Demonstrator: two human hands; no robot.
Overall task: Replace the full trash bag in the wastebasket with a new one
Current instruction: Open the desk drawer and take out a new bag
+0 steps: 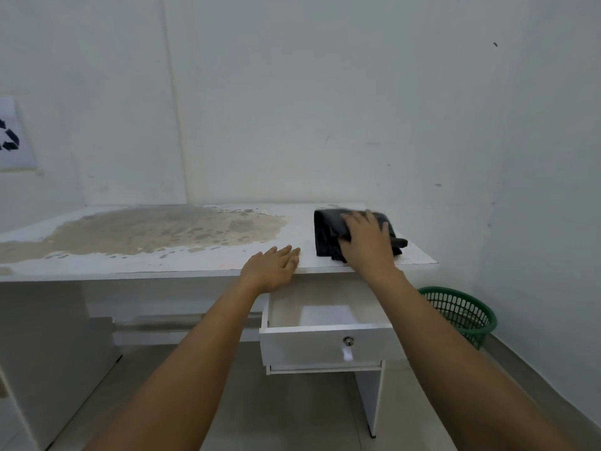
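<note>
Right hand (366, 237) lay on the folded bag (328, 232) at the desk's (195, 265) right end.

Its fingers were spread flat over the black bag, pressing rather than pinching, with no grip closed yet; the left hand (274, 266) rested open and empty on the front edge, clearly farther off; the bag's long axis ran front to back, directly under the right palm; the green basket (461, 312) stood on the floor below and right, beside the open drawer (325, 343), so the carry would probably go down to the right.
</note>
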